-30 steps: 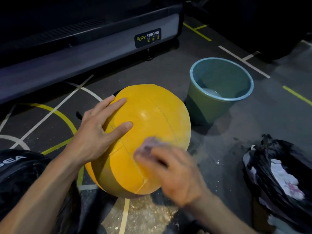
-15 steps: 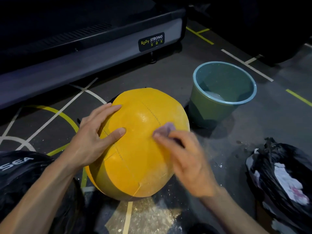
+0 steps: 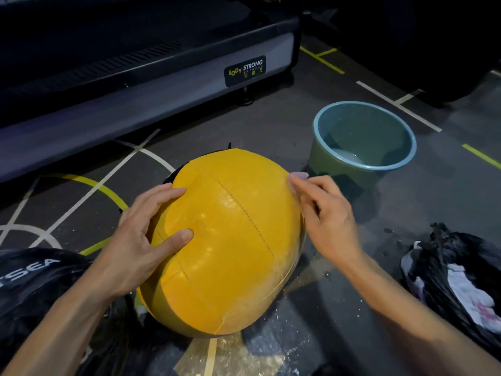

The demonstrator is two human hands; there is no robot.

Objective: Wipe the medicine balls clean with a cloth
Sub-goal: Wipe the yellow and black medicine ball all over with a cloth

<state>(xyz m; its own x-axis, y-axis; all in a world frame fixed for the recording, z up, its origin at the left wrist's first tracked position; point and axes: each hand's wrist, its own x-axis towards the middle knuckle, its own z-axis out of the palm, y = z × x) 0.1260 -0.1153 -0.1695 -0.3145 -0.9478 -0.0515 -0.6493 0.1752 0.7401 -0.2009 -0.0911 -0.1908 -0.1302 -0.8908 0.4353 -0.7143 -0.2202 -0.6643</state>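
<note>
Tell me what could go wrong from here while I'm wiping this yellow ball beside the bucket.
1. The cloth is only a small wad at the right hand fingertips, at the edge of the yellow medicine ball; it could slip off.
2. The bucket with water stands close behind that hand; a long stroke might knock it.
3. Only the left hand, fingers flat, steadies the ball, so it may roll.

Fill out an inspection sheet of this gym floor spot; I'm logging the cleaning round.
Surface: dark lined floor, pale dust beside the ball.
Job's things: round yellow leather medicine ball on floor; small pale cloth at its upper right edge.
Clutter: black plastic rubbish bag; blue-rimmed green plastic bucket holding water.
Grippers: left hand rests flat on ball; right hand pinches cloth.
Cables: nothing seen.
Surroundings: grey treadmill base, black bag.
</note>
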